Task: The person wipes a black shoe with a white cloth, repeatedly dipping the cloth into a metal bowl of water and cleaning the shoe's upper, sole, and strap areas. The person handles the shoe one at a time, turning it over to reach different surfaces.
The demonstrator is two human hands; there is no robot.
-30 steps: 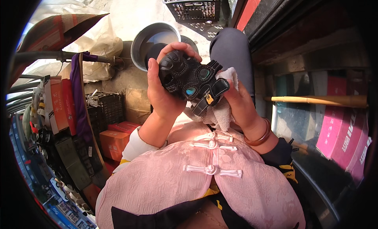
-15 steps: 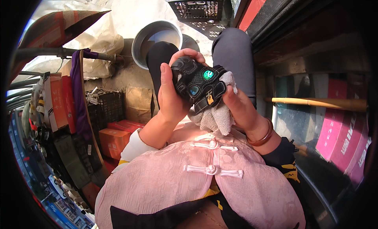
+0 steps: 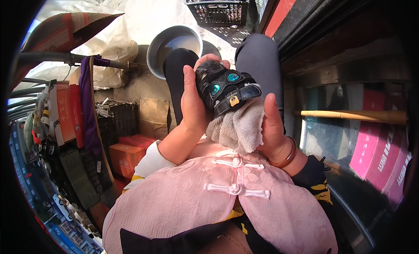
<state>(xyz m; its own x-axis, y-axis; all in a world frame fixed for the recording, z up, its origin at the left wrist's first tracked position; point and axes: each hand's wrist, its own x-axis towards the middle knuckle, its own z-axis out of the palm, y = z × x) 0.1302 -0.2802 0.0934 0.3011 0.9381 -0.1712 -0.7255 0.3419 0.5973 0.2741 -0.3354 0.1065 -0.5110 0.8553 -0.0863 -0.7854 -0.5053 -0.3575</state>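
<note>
A small black child's sandal [image 3: 224, 86] with two shiny green-blue round patches and a strap with a yellow tag is held above my lap. My left hand [image 3: 194, 103] wraps round its left side, thumb up along the edge and fingertips over the far end. A grey terry cloth [image 3: 239, 127] bunches at the sandal's near end, partly tucked against the opening. My right hand [image 3: 276, 129] cradles the cloth from the right, thumb raised; its other fingers are hidden behind the cloth. A brown bangle [image 3: 288, 151] circles the right wrist.
Beyond my left knee stands a metal basin [image 3: 152, 57] with water. A black plastic crate [image 3: 222, 13] of tools sits farther off. Shoe boxes [image 3: 126, 160] and a rack pole [image 3: 52, 57] line the left; a bamboo stick [image 3: 353, 115] lies across the glass case at right.
The sandal has turned in my left hand, showing its strap and both round patches more fully. My right thumb has come away from the strap, and more of the cloth hangs in view.
</note>
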